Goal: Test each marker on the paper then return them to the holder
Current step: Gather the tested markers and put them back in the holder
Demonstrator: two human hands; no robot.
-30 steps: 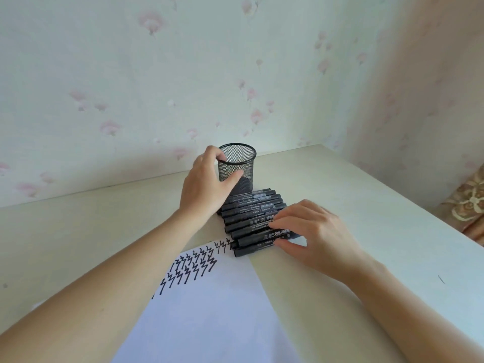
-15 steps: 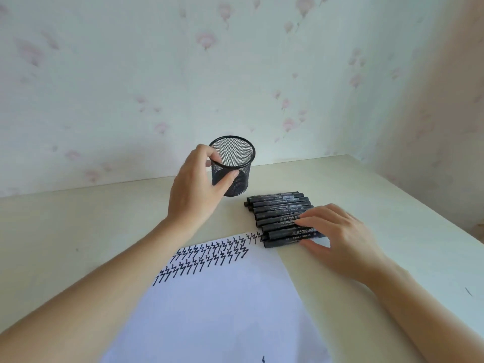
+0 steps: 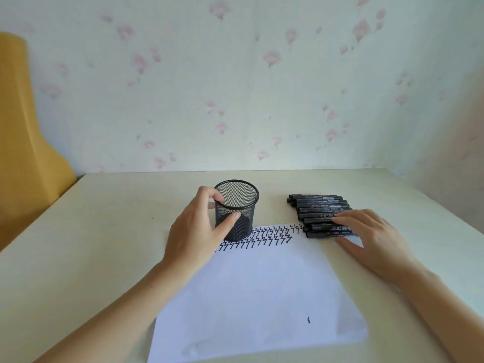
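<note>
The holder (image 3: 237, 209) is a round black wire-mesh cup, upright, with nothing showing inside it. It stands on the pale worktop (image 3: 104, 231) with its near base at the far edge of the white paper (image 3: 256, 297). The left hand (image 3: 195, 231) grips it from the left: the thumb lies across the front of the mesh wall and the curled fingers (image 3: 217, 197) hook the rim on the far left side.

The markers (image 3: 319, 213) are black with grey print on their barrels, all capped, lying side by side in a neat row that runs from far to near, each one pointing left to right. The row sits on the worktop to the right of the holder, well apart from it, and the nearest markers touch the paper's far right corner. The right hand (image 3: 372, 239) rests on the right ends of the nearest markers, its fingers nearly straight and slightly spread over the barrels, the thumb tucked under toward the paper.

Two rows of small black zigzag marks (image 3: 264, 237) run along the paper's far edge, from beside the holder across to the markers. One small black mark (image 3: 308, 320) sits alone near the paper's near right part.
</note>
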